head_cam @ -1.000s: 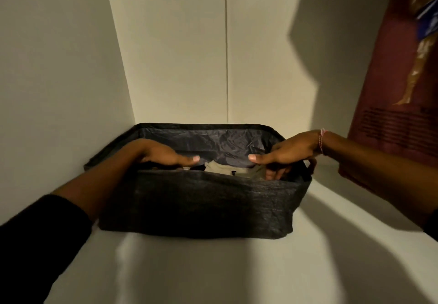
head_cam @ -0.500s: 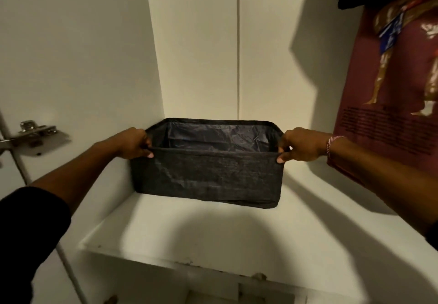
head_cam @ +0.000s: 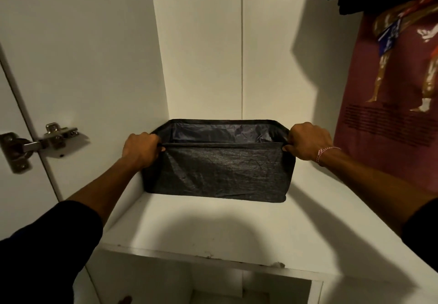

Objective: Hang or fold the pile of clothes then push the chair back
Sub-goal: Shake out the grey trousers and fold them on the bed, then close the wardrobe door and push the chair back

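White wardrobe shelf (head_cam: 213, 232) bears a dark fabric bin (head_cam: 220, 173).

matt woven-cloth bin (head_cam: 222, 173), shiny metal hinge (head_cam: 35, 146)

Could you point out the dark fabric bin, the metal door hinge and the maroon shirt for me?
fabric bin (head_cam: 225, 173), head view, middle of its front wall.
door hinge (head_cam: 55, 135), head view, its metal arm.
maroon shirt (head_cam: 391, 85), head view, the cloth under the print.

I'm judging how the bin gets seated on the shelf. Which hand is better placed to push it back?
Neither alone: the left hand and right hand each grip a front corner of the fabric bin on the shelf, so both likely push evenly.
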Available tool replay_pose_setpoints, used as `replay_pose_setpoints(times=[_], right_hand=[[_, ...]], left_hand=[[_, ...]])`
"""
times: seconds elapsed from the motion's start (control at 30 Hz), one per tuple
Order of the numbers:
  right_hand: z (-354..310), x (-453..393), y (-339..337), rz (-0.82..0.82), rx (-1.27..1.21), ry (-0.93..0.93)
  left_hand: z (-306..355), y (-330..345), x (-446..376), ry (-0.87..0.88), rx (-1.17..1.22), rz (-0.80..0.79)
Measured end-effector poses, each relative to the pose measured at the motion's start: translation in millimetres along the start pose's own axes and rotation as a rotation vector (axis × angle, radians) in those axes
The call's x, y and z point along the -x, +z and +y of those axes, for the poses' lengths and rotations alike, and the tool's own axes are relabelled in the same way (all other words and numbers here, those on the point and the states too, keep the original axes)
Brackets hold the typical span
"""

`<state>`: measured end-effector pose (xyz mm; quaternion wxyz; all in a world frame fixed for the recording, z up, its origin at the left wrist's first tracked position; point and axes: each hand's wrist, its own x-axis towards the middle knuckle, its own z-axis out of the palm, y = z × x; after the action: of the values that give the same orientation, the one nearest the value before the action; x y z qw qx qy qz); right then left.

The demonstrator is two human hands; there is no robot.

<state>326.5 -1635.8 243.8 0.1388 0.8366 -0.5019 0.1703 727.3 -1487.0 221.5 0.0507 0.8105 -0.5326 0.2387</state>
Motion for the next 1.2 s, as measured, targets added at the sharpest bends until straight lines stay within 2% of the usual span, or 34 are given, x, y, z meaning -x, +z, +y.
replay_pose_setpoints(times=[0.13,0.23,0.4,0.6,0.93,1.07,1.2], right_hand=[[-3,13,9,0.056,-0.022,0.001],[-5,30,9,0.084,-0.083,0.004],[-10,69,-6,0.071,-0.123,-0.008],[-12,148,-31,-0.013,-0.132,-0.077],[14,311,-55,-0.158,-0.144,-0.149],[27,363,-68,-0.211,-0.134,-0.233],[43,420,-81,-0.225,-0.128,-0.227]], left_hand=[[6,3,10,-0.016,-0.004,0.051],[18,-2,26,-0.007,0.009,0.15],[47,-27,65,0.035,0.027,0.216],[99,-64,144,0.171,0.061,0.13],[208,-110,307,0.351,0.259,0.024],[244,-123,353,0.424,0.335,-0.028],[281,-142,394,0.516,0.351,-0.034]])
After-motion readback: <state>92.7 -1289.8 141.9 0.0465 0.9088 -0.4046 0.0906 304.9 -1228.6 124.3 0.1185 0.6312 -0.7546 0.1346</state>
